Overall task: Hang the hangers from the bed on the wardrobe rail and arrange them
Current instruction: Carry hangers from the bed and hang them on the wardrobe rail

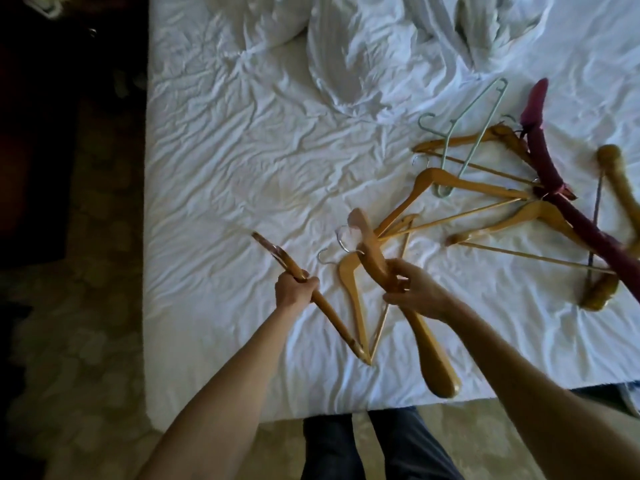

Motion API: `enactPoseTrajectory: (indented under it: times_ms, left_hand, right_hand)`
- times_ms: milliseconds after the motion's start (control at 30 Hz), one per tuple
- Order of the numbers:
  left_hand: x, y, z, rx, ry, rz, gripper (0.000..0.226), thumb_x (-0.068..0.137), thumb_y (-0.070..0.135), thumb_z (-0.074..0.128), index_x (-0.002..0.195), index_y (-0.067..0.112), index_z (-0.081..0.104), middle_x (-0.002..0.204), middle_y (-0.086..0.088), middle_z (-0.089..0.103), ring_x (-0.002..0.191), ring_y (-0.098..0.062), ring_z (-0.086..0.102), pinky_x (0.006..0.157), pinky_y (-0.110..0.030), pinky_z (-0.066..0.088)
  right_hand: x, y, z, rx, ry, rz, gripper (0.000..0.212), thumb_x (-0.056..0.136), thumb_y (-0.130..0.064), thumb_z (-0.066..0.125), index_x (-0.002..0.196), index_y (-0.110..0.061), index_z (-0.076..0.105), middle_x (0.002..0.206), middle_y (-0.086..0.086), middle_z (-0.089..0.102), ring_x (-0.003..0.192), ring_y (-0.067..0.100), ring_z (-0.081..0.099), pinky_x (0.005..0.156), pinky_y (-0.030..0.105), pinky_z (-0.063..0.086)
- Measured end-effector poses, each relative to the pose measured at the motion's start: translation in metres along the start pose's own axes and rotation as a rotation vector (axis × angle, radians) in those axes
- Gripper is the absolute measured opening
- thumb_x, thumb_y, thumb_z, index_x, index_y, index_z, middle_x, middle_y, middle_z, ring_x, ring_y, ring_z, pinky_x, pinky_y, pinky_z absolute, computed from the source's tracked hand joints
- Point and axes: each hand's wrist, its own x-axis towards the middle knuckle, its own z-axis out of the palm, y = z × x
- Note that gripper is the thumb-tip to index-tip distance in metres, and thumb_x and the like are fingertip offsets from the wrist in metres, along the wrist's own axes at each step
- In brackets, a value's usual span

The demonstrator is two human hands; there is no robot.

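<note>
The left hand (pixel 294 289) is curled tight around the middle of a slim wooden hanger (pixel 332 317), a smooth amber bar that runs from upper left to lower right, with its near tip close to the foot edge of the bed (pixel 214 188). The right hand (pixel 417 294) grips the neck of a broad wooden hanger (pixel 431 355), thick and rounded with a glossy, paddle-shaped end pointing toward the foot edge; its metal hook (pixel 343 237) curls just beyond the far shoulder. The two hands are apart, each clamped on its own hanger above the bed.

Between the hands a thin wooden hanger with a trouser rod (pixel 349 282) lies flat on the bed, its steel hook pointing left. Further up the bed and to the right lies a loose pile of wooden hangers (pixel 450 181), angular, honey-coloured, several with slender crossbars. A pale green wire hanger (pixel 478 133) lies across the pile. A long padded hanger in dark red fabric (pixel 550 168) crosses the pile's right side, and a chunky olive-brown hanger (pixel 620 181) lies beyond it at the bed's right margin.

The bed is covered in a white, heavily wrinkled sheet, with a crumpled white duvet (pixel 346 53) bunched at the far end.
</note>
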Motion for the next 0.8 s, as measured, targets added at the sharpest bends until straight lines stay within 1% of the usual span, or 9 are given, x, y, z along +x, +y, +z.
enactPoseTrajectory:
  times_ms: [33,167,267,367,467,533,633,733,800]
  left_hand:
    - [-0.004,0.000,0.004,-0.014,-0.029,0.007,0.015,0.075,0.012,0.076,0.086,0.008,0.067,0.086,-0.013,0.074,0.076,-0.024,0.074,0.064,-0.038,0.064]
    - [-0.011,-0.010,0.021,0.004,-0.079,0.064,0.017,0.077,0.013,0.078,0.089,0.002,0.071,0.081,-0.010,0.073,0.072,-0.020,0.074,0.061,-0.038,0.064]
    - [-0.033,-0.013,0.024,0.018,-0.106,0.146,0.014,0.081,0.015,0.078,0.086,0.005,0.071,0.079,-0.008,0.073,0.071,-0.018,0.073,0.060,-0.034,0.063]
    - [-0.067,-0.011,0.009,-0.041,-0.097,0.203,0.023,0.081,0.016,0.078,0.089,-0.002,0.067,0.077,-0.010,0.070,0.072,-0.021,0.074,0.061,-0.037,0.063]
    - [-0.109,-0.005,-0.025,-0.123,-0.070,0.238,0.029,0.081,0.021,0.082,0.102,0.009,0.067,0.082,-0.008,0.071,0.071,-0.020,0.074,0.057,-0.031,0.060]
    - [-0.138,-0.002,-0.054,-0.180,-0.037,0.277,0.033,0.080,0.023,0.084,0.106,0.015,0.066,0.083,-0.016,0.071,0.072,-0.027,0.073,0.061,-0.036,0.062]
    - [-0.186,-0.001,-0.105,-0.201,0.080,0.328,0.029,0.081,0.031,0.082,0.105,0.021,0.068,0.088,-0.009,0.073,0.075,-0.019,0.074,0.068,-0.032,0.063]
    - [-0.234,-0.009,-0.164,-0.266,0.223,0.332,0.033,0.084,0.035,0.079,0.114,0.028,0.067,0.101,0.009,0.073,0.085,-0.008,0.072,0.072,-0.021,0.061]
    - [-0.264,-0.025,-0.205,-0.343,0.308,0.321,0.036,0.082,0.035,0.080,0.115,0.031,0.066,0.107,0.011,0.073,0.091,-0.012,0.073,0.078,-0.030,0.063]
  right_hand:
    - [0.014,0.002,0.013,-0.004,0.025,0.021,0.061,0.078,-0.013,0.079,0.133,-0.018,0.053,0.115,0.003,0.061,0.104,0.021,0.064,0.092,0.042,0.056]
    - [0.047,0.016,0.050,-0.097,0.101,0.014,0.033,0.074,-0.018,0.082,0.101,-0.015,0.064,0.090,0.000,0.067,0.083,0.019,0.066,0.071,0.028,0.056]
    - [0.039,0.018,0.056,-0.177,0.144,-0.053,0.039,0.077,-0.037,0.075,0.108,-0.019,0.058,0.085,-0.004,0.068,0.076,0.016,0.067,0.072,0.037,0.058]
    - [0.005,-0.005,0.046,-0.204,0.155,-0.131,0.052,0.078,-0.060,0.058,0.117,-0.026,0.050,0.084,-0.004,0.070,0.068,0.010,0.067,0.066,0.034,0.059]
    - [-0.032,-0.047,0.037,-0.185,0.168,-0.267,0.040,0.086,-0.049,0.065,0.114,-0.025,0.049,0.071,-0.004,0.067,0.056,0.007,0.062,0.056,0.025,0.053]
    - [-0.052,-0.084,0.034,-0.137,0.178,-0.350,0.032,0.086,-0.041,0.071,0.107,-0.029,0.050,0.061,0.000,0.063,0.051,0.012,0.058,0.052,0.031,0.047]
    - [-0.076,-0.142,0.039,-0.060,0.056,-0.417,0.025,0.087,-0.039,0.072,0.098,-0.030,0.052,0.062,0.007,0.062,0.050,0.017,0.056,0.052,0.038,0.047]
    - [-0.098,-0.209,0.061,-0.044,-0.096,-0.490,0.028,0.089,-0.043,0.070,0.107,-0.026,0.057,0.069,0.016,0.063,0.051,0.020,0.057,0.050,0.042,0.050]
    - [-0.117,-0.258,0.087,-0.053,-0.177,-0.567,0.028,0.089,-0.039,0.071,0.107,-0.023,0.059,0.073,0.017,0.065,0.053,0.020,0.060,0.051,0.037,0.051]
